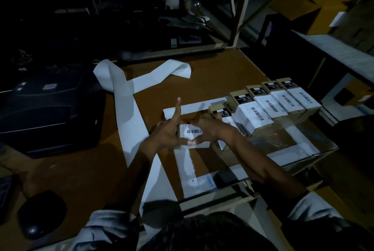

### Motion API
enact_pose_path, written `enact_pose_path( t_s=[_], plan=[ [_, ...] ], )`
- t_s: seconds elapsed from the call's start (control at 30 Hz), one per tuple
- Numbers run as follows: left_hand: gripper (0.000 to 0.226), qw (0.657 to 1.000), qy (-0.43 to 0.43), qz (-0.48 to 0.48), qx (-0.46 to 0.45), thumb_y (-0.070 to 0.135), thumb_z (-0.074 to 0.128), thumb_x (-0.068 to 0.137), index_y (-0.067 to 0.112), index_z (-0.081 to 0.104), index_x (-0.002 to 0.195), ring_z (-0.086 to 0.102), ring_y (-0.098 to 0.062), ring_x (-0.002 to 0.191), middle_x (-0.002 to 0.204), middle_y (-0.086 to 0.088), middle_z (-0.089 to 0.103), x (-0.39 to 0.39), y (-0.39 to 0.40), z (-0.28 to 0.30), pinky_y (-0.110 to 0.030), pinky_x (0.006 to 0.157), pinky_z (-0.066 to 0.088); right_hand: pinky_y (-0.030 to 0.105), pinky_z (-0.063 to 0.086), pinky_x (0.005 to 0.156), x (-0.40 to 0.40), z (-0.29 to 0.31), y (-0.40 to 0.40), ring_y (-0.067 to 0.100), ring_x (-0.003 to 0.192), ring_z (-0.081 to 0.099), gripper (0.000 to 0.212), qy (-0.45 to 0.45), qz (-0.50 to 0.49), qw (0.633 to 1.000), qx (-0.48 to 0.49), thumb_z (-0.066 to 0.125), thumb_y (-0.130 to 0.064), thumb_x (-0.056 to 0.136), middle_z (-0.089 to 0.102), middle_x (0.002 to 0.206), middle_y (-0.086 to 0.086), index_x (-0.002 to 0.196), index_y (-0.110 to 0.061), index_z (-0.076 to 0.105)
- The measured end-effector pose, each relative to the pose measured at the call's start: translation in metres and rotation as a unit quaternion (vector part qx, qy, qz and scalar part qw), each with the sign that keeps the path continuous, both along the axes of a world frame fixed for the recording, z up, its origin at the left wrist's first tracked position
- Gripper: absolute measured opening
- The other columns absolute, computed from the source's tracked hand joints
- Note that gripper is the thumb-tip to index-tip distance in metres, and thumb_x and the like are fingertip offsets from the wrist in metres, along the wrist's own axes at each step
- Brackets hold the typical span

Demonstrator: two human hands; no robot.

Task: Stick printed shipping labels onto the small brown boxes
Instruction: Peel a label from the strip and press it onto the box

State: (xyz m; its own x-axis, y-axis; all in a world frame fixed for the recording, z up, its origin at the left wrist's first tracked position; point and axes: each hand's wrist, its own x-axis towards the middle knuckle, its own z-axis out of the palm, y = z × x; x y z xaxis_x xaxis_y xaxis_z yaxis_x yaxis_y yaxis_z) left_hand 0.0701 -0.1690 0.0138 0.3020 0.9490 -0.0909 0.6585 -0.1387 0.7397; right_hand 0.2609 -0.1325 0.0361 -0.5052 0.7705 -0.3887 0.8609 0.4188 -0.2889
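Both thumbs press the shipping label [193, 131] flat between the left hand [169, 129] and right hand [210, 127], fingers outstretched.

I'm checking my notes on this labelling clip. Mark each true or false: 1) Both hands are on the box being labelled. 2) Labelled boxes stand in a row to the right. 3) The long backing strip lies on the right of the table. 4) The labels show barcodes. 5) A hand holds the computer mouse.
1) True: left hand and right hand press the label down.
2) True: labelled boxes.
3) False: backing strip runs along the left.
4) True.
5) False: mouse lies untouched.
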Motion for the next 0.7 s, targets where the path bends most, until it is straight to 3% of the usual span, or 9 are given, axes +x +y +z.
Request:
enact_pose_path(
  t_s=[0.07, 0.13, 0.27, 0.37, 0.47, 0.57, 0.7],
  plan=[
    [0.146, 0.999, -0.027, -0.011, -0.028, 0.038, 0.093, 0.063, 0.061, -0.029, 0.139, 0.062, -0.022, 0.117, 0.134, -0.003, 0.061, -0.006, -0.001, -0.005, -0.051, 0.1, 0.051, 0.054, 0.011, 0.119, 0.004, 0.0, -0.012, 0.033, 0.152, 0.004, 0.089, -0.069, 0.012, 0.997, 0.028, 0.066, -0.047, 0.091, 0.012, 0.167, 0.008, 0.159, -0.016, 0.017],
    [0.146, 0.999, -0.029, -0.017, -0.028, 0.032, 0.094, 0.063, 0.061, -0.026, 0.141, 0.058, -0.019, 0.118, 0.131, -0.002, 0.058, -0.013, -0.005, -0.011, -0.047, 0.103, 0.049, 0.063, -0.002, 0.117, 0.005, -0.006, -0.026, 0.034, 0.152, -0.018, 0.087, -0.094, 0.006, 0.994, 0.048, 0.05, -0.052, 0.099, -0.012, 0.168, 0.006, 0.161, -0.016, 0.0],
    [0.146, 0.998, -0.055, -0.01, -0.011, 0.021, 0.094, 0.064, 0.058, -0.021, 0.145, 0.057, -0.014, 0.113, 0.125, 0.002, 0.055, -0.016, -0.009, -0.016, -0.041, 0.1, 0.051, 0.062, -0.01, 0.116, -0.022, -0.019, -0.054, 0.027, 0.15, -0.026, 0.067, -0.042, -0.011, 0.997, 0.06, 0.014, -0.053, 0.106, -0.017, 0.167, -0.003, 0.161, -0.02, -0.004],
    [0.145, 0.997, -0.072, -0.003, -0.008, 0.019, 0.094, 0.064, 0.059, -0.02, 0.145, 0.056, -0.019, 0.118, 0.133, 0.0, 0.052, -0.018, -0.009, -0.018, -0.046, 0.101, 0.051, 0.065, -0.003, 0.115, -0.016, -0.017, -0.055, 0.03, 0.152, -0.019, 0.061, -0.049, -0.02, 0.993, 0.102, 0.02, -0.049, 0.106, -0.009, 0.169, -0.003, 0.161, -0.029, 0.002],
    [0.148, 0.997, -0.077, 0.0, -0.018, 0.013, 0.093, 0.064, 0.06, -0.021, 0.144, 0.053, -0.015, 0.122, 0.135, 0.002, 0.05, -0.019, -0.01, -0.019, -0.046, 0.103, 0.05, 0.067, 0.005, 0.114, 0.005, -0.013, -0.047, 0.035, 0.153, -0.007, 0.075, -0.063, -0.046, 0.993, 0.09, 0.047, -0.048, 0.101, 0.004, 0.168, 0.001, 0.16, -0.029, 0.004],
    [0.15, 0.996, -0.08, -0.015, -0.021, 0.01, 0.094, 0.062, 0.06, -0.022, 0.144, 0.053, -0.012, 0.123, 0.129, 0.004, 0.054, -0.023, -0.009, -0.022, -0.038, 0.106, 0.045, 0.049, 0.024, 0.107, 0.015, -0.012, -0.046, 0.03, 0.138, 0.032, 0.091, 0.016, -0.091, 0.992, 0.086, 0.077, -0.043, 0.08, 0.047, 0.147, 0.009, 0.15, -0.018, 0.024],
    [0.149, 0.994, -0.103, -0.036, -0.007, 0.009, 0.093, 0.063, 0.059, -0.021, 0.144, 0.052, 0.006, 0.119, 0.125, 0.013, 0.057, -0.033, -0.016, -0.014, -0.022, 0.103, 0.042, 0.036, 0.042, 0.101, 0.021, -0.013, -0.063, 0.025, 0.119, 0.055, 0.089, 0.13, -0.11, 0.972, 0.159, 0.089, -0.034, 0.065, 0.061, 0.13, 0.007, 0.142, -0.02, 0.047]
  ],
)
